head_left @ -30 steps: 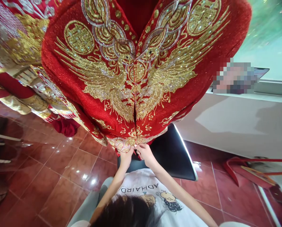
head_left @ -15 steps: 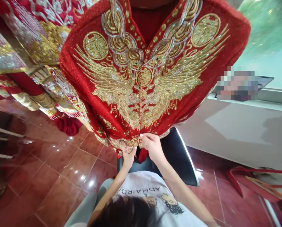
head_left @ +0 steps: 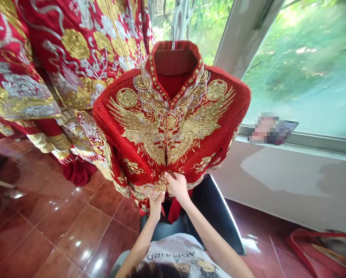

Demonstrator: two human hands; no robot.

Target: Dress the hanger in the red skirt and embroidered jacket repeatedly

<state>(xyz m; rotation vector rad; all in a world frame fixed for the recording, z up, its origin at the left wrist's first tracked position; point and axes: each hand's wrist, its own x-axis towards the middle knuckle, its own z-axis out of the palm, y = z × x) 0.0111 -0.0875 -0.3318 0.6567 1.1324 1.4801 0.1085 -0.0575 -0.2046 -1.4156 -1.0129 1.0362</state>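
A red jacket (head_left: 173, 127) with gold and silver embroidery hangs on a hanger in front of me, its front opening running down the middle. My left hand (head_left: 155, 204) pinches the bottom hem just left of the opening. My right hand (head_left: 177, 185) is closed on the hem at the right side of the opening, slightly higher. Both hands touch the cloth near its lowest fastening.
More red and gold embroidered garments (head_left: 39, 73) hang to the left. A black chair seat (head_left: 213, 208) stands under the jacket. A white window ledge (head_left: 300, 154) runs along the right. Glossy red floor tiles (head_left: 51, 227) lie below, and a red bag (head_left: 320, 247) sits at lower right.
The view has pulled back and tilted up, so the collar and hanger now show. My right hand has shifted slightly up the hem; both hands stay on the jacket's lower edge.
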